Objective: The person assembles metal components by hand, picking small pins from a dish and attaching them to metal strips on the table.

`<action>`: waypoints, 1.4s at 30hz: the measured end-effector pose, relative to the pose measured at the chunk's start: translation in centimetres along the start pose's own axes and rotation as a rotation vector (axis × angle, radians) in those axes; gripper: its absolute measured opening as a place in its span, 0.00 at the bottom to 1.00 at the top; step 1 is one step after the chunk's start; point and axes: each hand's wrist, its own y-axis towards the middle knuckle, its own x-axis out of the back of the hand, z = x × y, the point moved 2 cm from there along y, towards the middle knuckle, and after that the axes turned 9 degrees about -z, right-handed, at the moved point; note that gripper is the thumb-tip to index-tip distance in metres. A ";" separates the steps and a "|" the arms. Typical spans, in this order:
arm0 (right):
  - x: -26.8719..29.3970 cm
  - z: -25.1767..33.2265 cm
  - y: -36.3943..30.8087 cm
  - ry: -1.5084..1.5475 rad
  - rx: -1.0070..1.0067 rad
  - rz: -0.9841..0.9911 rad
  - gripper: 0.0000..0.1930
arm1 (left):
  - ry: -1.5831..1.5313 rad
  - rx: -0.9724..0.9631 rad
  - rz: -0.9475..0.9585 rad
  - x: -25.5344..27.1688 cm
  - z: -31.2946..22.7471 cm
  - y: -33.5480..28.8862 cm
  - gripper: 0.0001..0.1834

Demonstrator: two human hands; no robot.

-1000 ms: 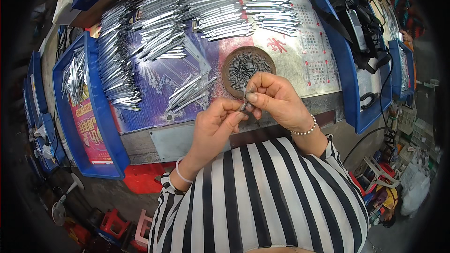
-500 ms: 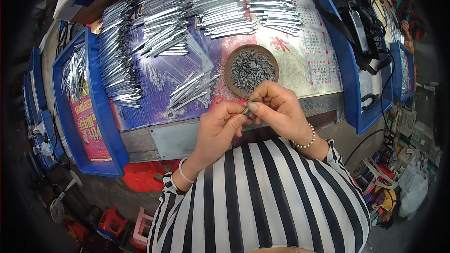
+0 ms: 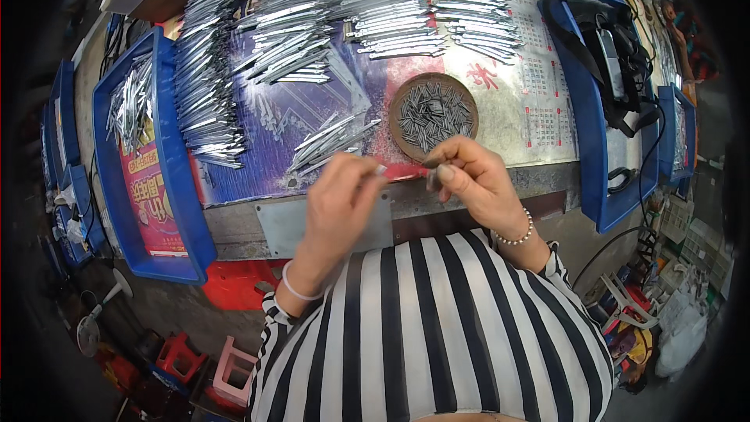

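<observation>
My left hand [image 3: 341, 202] is closed, thumb and fingers drawn together at the table's front edge. A tiny pale glint shows at its fingertips, slightly blurred. Beside it, my right hand [image 3: 478, 186] pinches something small and dark between thumb and fingers, mostly hidden. The two hands are apart. Just beyond my right hand stands a round brown bowl [image 3: 396, 139] full of short grey metal pins [image 3: 436, 116]. A small loose pile of flat silvery metal strips [image 3: 332, 141] lies beyond my left hand.
Long rows of similar metal strips [image 3: 285, 23] cover the table's far side. A blue tray [image 3: 205, 246] with more strips stands at left. Another blue tray [image 3: 598, 199] at right holds black straps and a device. A metal plate [image 3: 285, 228] lies along the front edge.
My hands were together at the fingertips before the bowl. Now they have parted, the left moving leftward. The whole view has shifted slightly.
</observation>
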 end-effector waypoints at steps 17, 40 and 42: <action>1.8 0.3 1.2 -0.625 0.253 -0.082 0.09 | 0.778 -0.275 0.250 1.8 2.8 0.7 0.12; 1.1 -0.1 5.5 -1.223 0.543 -0.204 0.06 | 1.159 -0.581 0.297 0.5 2.3 0.0 0.19; 0.9 -0.5 6.1 -1.239 0.550 -0.197 0.06 | 1.154 -0.601 0.256 0.5 2.6 -0.1 0.18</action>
